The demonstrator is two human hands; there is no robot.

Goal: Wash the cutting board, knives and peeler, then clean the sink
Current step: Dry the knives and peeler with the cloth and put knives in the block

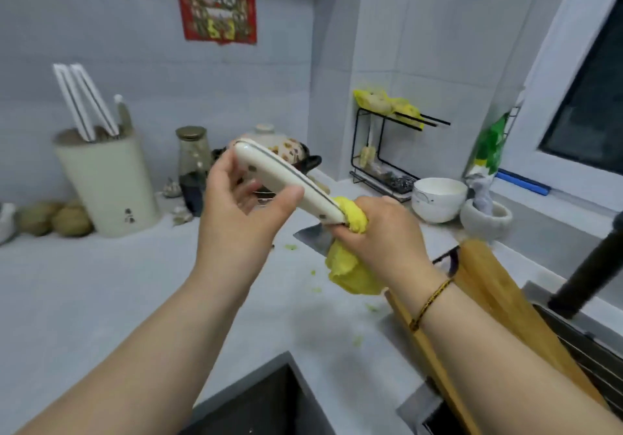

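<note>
The left hand (242,205) is raised over the surface (101,299), forearm reaching up from the lower left. Its thumb and curled fingers grip the cream handle of the knife (286,181), which slants down to the right. The right hand (381,232) comes in from the lower right with a braided band at the wrist. Its fingers are closed round a yellow cloth (350,266), bunched where handle meets blade. A grey corner of the blade shows just below the cloth, and the loose end of the cloth hangs under the wrist. Both hands are held in the air, well apart from the surface.

Below them lie a few green scraps (291,247). To the left the surface runs bare toward the near edge. The dark sink (242,389) opens at the bottom of the view, its rim just beside the left forearm. A wooden cutting board (499,296) stands tilted at the right, partly hidden by the right forearm, with a black faucet (590,266) slanting above it.

Along the back wall stand a cream knife block (108,181) at the left and a black wire rack (387,151) in the corner. A white bowl (438,198) sits near the rack, behind the right hand.
</note>
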